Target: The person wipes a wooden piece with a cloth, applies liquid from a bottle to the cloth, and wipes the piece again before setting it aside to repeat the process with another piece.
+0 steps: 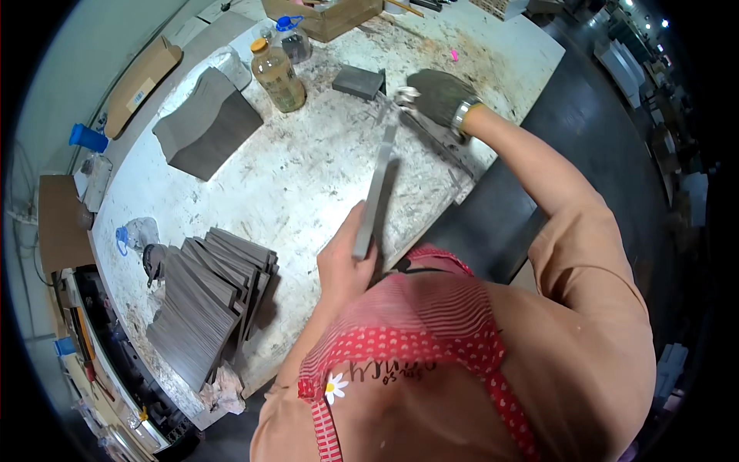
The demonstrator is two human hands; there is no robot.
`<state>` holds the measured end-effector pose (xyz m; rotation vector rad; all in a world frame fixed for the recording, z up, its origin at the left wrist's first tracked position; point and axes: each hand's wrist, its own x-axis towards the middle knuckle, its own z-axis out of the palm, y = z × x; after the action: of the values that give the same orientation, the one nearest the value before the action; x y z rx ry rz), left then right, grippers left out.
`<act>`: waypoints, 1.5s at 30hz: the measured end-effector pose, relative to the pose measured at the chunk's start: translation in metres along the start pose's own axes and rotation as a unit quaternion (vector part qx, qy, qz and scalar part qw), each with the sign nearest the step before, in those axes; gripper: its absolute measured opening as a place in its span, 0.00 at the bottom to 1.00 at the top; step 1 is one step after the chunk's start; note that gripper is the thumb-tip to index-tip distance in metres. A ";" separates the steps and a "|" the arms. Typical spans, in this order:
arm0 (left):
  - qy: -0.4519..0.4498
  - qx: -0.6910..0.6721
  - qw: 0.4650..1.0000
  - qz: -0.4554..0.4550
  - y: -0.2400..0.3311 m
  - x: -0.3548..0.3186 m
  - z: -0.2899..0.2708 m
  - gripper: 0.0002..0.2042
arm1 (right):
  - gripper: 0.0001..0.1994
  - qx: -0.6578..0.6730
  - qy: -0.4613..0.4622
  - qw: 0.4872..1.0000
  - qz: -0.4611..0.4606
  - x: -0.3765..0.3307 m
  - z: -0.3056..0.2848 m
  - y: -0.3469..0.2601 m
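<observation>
My bare left hand (346, 254) grips the near end of a thin grey board (377, 189), seen almost edge-on and tilted up from the table. At the board's far end is my right hand (443, 98), in a dark glove with its fingers closed round a small whitish crumpled piece (406, 95), perhaps cloth. Beneath that hand a dark straight strip (443, 146) runs along the table towards its right edge. Just left of the glove lies a dark grey block (358, 81). A fanned pile of grey boards (208, 296) lies to the left of my left hand.
Another stack of grey boards (208, 127), with a wavy edge, lies at the far left of the white stained table (300, 177). Beside it stand an orange-capped bottle (277, 77) and a blue-capped bottle (294, 42). A cardboard box (327, 19) is at the back.
</observation>
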<state>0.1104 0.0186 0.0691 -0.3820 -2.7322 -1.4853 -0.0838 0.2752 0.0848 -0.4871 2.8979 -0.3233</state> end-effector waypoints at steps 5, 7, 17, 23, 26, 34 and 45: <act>0.059 -0.142 0.982 -0.107 -0.006 -0.002 0.002 0.22 | 0.16 0.007 0.222 0.947 -0.234 -0.067 0.004 -0.129; 0.037 -0.089 0.987 -0.128 -0.017 -0.003 0.002 0.22 | 0.16 -0.017 0.251 0.939 -0.235 -0.051 0.024 -0.120; 0.059 -0.213 0.950 -0.219 -0.010 -0.009 -0.007 0.21 | 0.15 0.055 0.173 0.962 -0.206 -0.034 -0.007 -0.116; 0.071 -0.206 0.968 -0.126 -0.016 -0.012 0.001 0.21 | 0.17 -0.025 0.223 0.932 -0.286 -0.050 0.039 -0.110; 0.067 -0.218 0.959 -0.169 -0.007 -0.005 -0.001 0.21 | 0.07 0.033 0.199 0.959 -0.199 -0.006 0.008 -0.078; 0.096 -0.162 0.971 -0.145 -0.027 -0.020 0.004 0.21 | 0.16 0.099 0.094 0.955 -0.264 -0.078 0.005 -0.154; 0.041 -0.164 0.976 -0.138 -0.030 -0.027 0.003 0.22 | 0.13 -0.097 -0.020 0.995 -0.026 -0.013 0.004 -0.065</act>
<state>0.1304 0.0003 0.0396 0.0642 -2.5545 -1.9787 -0.0510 0.2195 0.0984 -0.5936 2.8957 -0.0371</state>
